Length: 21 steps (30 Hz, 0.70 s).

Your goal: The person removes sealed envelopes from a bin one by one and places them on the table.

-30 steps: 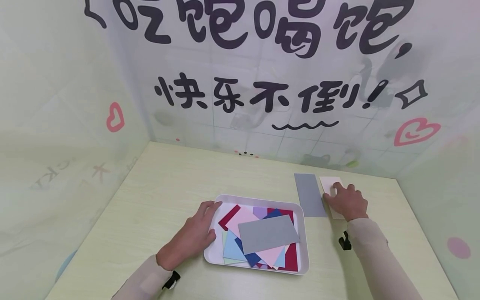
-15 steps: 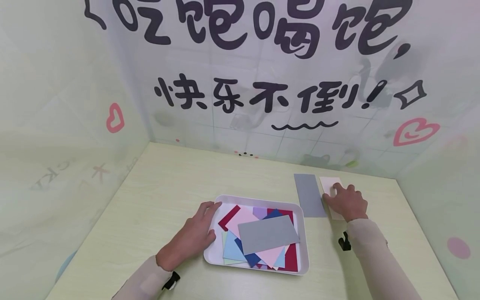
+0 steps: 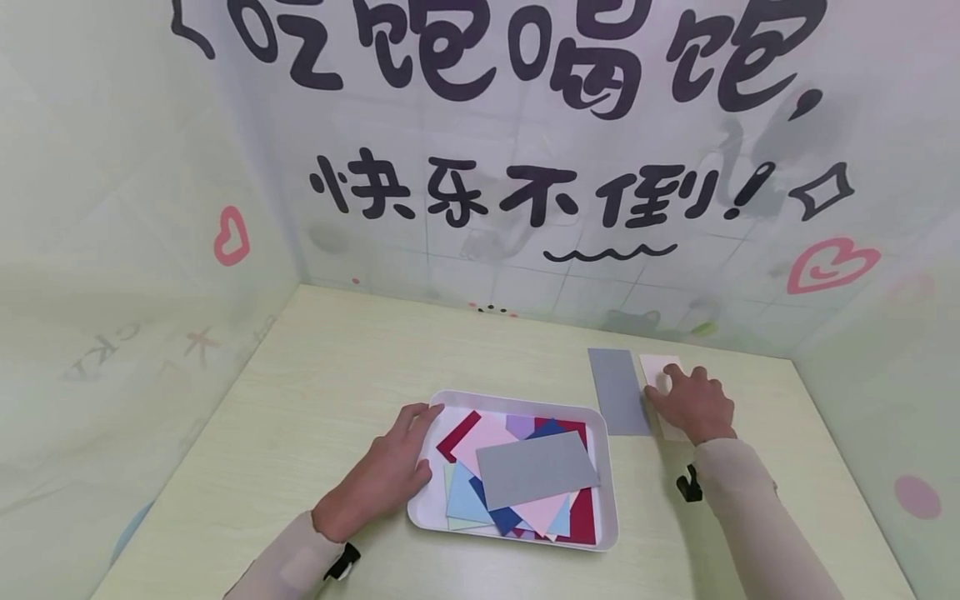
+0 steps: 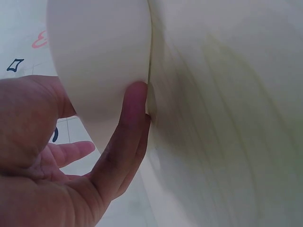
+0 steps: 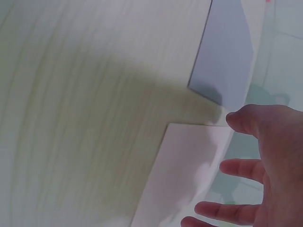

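Note:
My left hand point(image 3: 386, 475) holds the left wall of a white tray point(image 3: 416, 504), with fingertips against its outer side in the left wrist view, where the tray wall point(image 4: 99, 47) fills the upper left. Inside the tray a grey card point(image 3: 536, 468) lies on top of several coloured cards. Over a pale pink card point(image 3: 658, 363) my right hand point(image 3: 692, 404) hovers with fingers spread, covering part of it. The right wrist view has the thumb tip near one end of the pink card point(image 5: 177, 165), beside a second grey card point(image 3: 621, 392) lying flat on the table.
The light wood table point(image 3: 337, 367) runs back to a printed curtain point(image 3: 480, 275) with large black characters. More curtain stands to the left and right. Black straps hang below both wrists.

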Each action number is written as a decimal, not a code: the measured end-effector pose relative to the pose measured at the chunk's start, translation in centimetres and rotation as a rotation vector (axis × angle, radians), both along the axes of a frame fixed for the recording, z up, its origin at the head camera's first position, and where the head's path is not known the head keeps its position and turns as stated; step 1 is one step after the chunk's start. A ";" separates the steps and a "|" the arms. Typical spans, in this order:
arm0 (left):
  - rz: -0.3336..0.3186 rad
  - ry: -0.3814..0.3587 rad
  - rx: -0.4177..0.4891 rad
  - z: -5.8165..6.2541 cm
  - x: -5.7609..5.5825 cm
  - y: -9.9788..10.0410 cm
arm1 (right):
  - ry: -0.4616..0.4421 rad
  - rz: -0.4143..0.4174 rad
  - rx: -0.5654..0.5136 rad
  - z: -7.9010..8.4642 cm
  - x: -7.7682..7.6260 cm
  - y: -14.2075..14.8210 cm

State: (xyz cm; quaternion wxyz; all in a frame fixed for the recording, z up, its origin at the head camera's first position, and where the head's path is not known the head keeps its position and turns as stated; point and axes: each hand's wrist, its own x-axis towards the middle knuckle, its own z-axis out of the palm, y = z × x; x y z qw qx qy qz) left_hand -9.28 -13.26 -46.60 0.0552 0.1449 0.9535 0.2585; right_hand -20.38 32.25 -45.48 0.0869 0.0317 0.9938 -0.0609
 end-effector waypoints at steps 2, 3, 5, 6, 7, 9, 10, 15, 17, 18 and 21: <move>0.000 -0.001 0.000 0.0 0.0 0.0 | 0.018 0.011 0.004 0.4 0.0 -0.4; 0.001 -0.003 -0.001 0.0 0.0 0.0 | 0.028 0.018 0.006 0.6 0.0 -0.7; 0.002 -0.006 0.000 0.0 0.0 0.0 | 0.050 0.031 0.017 1.0 0.1 -1.2; 0.001 -0.008 -0.001 0.0 0.0 0.0 | 0.063 0.040 0.019 1.3 0.1 -1.5; 0.002 -0.010 -0.002 0.0 -0.1 0.0 | 0.079 0.050 0.022 1.5 0.1 -1.9; 0.000 -0.012 -0.002 0.0 -0.1 0.0 | 0.116 0.081 0.027 1.9 0.1 -2.5; 0.000 -0.013 -0.004 0.0 -0.1 0.0 | 0.137 0.100 0.026 2.0 0.1 -2.9; -0.003 -0.003 -0.001 0.0 -0.1 0.0 | 0.255 0.249 -0.036 2.3 0.1 -4.5; -0.005 0.002 -0.002 -0.1 -0.1 0.0 | 0.299 0.318 -0.064 2.3 0.0 -5.2; -0.005 0.003 -0.003 -0.1 -0.1 0.0 | 0.315 0.353 -0.070 2.4 0.1 -5.6; -0.005 0.005 -0.001 -0.1 -0.1 0.0 | 0.354 0.444 -0.069 2.8 0.3 -6.8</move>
